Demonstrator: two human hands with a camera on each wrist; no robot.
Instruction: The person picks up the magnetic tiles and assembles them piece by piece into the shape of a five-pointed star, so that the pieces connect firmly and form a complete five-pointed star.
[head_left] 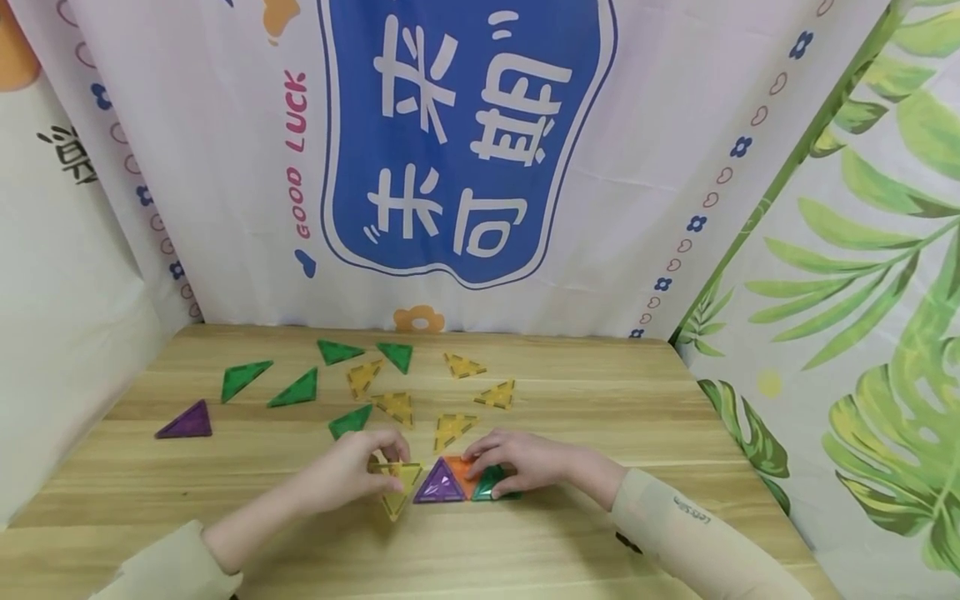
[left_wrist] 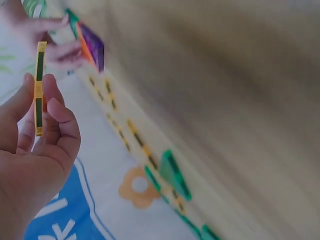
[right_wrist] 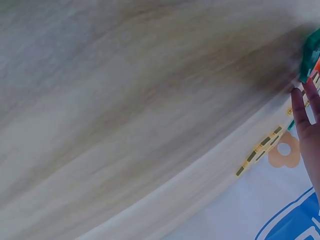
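Between thumb and fingers, my left hand [head_left: 348, 473] pinches a translucent yellow triangle tile [head_left: 407, 482], which points downward. The left wrist view shows this yellow tile [left_wrist: 39, 90] edge-on, held off the table. Just right of it in the head view lies a purple triangle tile [head_left: 440, 487]. Beside the purple one are an orange triangle tile [head_left: 454, 467] and a green triangle tile [head_left: 486, 480], forming a row. My right hand [head_left: 528, 461] rests its fingertips on the orange and green tiles, covering part of both. In the right wrist view, its fingers reach the green tile [right_wrist: 309, 59].
Several loose yellow triangles [head_left: 453, 430] and green triangles [head_left: 295, 388] lie farther back on the wooden table [head_left: 600, 400]. One purple triangle [head_left: 187, 421] is at the left. A printed curtain [head_left: 247, 250] hangs behind the table's back edge.
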